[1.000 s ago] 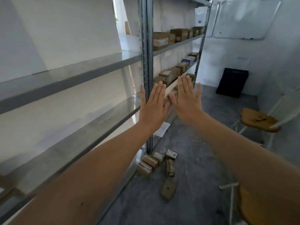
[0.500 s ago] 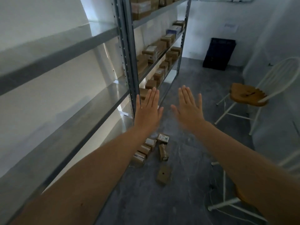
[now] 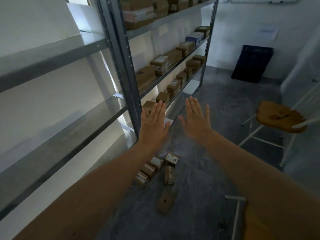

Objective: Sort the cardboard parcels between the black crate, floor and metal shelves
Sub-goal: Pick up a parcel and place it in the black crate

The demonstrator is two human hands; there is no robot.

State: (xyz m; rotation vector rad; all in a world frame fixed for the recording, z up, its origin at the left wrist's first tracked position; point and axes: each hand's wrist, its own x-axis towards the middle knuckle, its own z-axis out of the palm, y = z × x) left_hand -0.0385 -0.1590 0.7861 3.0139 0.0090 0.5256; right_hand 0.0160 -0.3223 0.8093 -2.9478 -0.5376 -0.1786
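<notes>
A small stockroom or parcel storage room is showing here. Grey metal shelves (image 3: 124, 54) are running along the white wall on the left, and cardboard parcels (image 3: 160, 64) are sitting in rows on the far bay's levels, several carrying white labels. More parcels on the floor (image 3: 156, 168) are lying in a loose cluster on bare grey concrete (image 3: 216, 104). A black crate (image 3: 252, 64) is leaning against the back wall under a taped paper notice (image 3: 267, 32). A wooden-seated chair (image 3: 278, 116) with white legs is standing to the right, and plain white walls are closing it all in.
</notes>
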